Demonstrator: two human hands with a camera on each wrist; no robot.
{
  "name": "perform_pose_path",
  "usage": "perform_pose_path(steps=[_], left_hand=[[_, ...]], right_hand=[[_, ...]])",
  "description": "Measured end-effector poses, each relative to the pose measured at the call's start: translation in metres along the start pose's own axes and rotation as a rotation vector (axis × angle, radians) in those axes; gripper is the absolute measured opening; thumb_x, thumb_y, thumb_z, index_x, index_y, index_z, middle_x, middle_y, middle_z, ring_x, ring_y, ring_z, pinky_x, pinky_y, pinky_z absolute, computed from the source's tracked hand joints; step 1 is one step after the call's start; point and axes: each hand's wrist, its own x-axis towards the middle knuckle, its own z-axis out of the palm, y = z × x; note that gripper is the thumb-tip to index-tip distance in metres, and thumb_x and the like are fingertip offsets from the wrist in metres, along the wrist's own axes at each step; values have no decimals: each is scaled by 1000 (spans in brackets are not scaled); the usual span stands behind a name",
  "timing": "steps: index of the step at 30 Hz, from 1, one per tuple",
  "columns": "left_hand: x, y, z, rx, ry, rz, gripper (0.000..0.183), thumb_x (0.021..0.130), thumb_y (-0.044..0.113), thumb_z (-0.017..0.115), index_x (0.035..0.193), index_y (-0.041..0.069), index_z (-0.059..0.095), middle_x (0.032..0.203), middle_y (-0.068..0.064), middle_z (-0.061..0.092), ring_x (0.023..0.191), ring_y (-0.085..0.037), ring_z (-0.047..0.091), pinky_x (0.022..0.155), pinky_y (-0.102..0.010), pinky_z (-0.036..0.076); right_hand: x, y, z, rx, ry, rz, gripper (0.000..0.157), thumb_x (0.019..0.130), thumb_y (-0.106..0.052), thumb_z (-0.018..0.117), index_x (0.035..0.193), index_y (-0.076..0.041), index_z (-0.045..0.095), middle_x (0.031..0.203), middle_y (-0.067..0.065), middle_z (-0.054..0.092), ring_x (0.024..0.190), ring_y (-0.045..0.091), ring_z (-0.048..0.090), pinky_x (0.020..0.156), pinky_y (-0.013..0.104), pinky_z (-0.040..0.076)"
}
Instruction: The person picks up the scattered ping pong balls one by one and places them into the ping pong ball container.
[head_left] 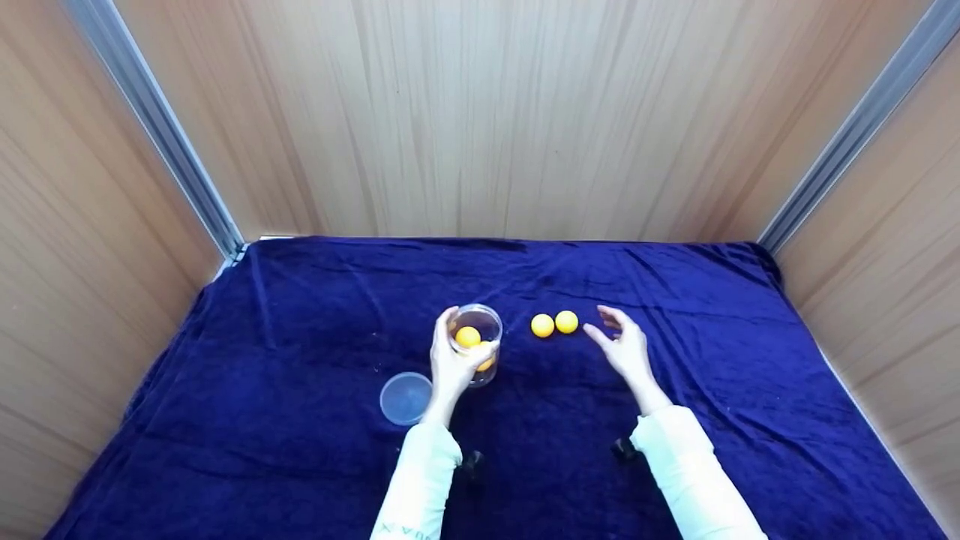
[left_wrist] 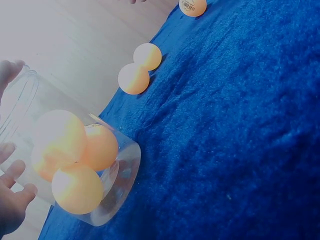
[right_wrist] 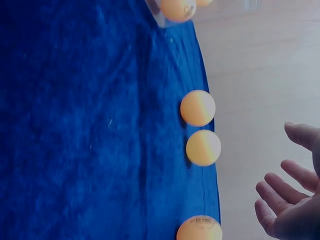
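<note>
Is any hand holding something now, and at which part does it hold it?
The left hand grips the clear jar around its side wall, with yellow balls inside. The right hand holds nothing; its fingers are relaxed beside two loose balls.

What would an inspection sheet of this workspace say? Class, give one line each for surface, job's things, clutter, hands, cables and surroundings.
Surface: blue velvet cloth, wrinkled, covering the table.
Job's things: clear jar with orange balls inside; two loose balls side by side on the cloth; a third ball shows in the wrist views only.
Clutter: clear lid lying on the cloth beside the jar.
Hands: left hand grips the jar; right hand open, near the loose balls, touching nothing.
Cables: nothing seen.
Surroundings: wood panel walls with metal corner strips.
</note>
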Motion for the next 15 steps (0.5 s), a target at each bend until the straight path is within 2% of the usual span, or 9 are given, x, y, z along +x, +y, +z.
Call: perform_pose_path(steps=[8, 15], left_hand=[[-1, 2, 0, -17, -6, -11, 74, 56, -3, 79, 120, -6, 42, 109, -29, 51, 100, -43, 49, 87, -51, 37], [-1, 1, -1, -15, -6, -7, 74, 56, -3, 79, 120, -5, 42, 109, -29, 51, 100, -43, 49, 87, -50, 37]], right_hand=[[1, 16, -10, -27, 26, 53, 48, 74, -14, 71, 115, 4, 54, 114, 22, 55, 105, 35, 50, 89, 45, 38], [1, 28, -13, -67, 16, 101, 55, 71, -13, 73, 119, 4, 51, 120, 21, 51, 112, 34, 46, 94, 40, 34]])
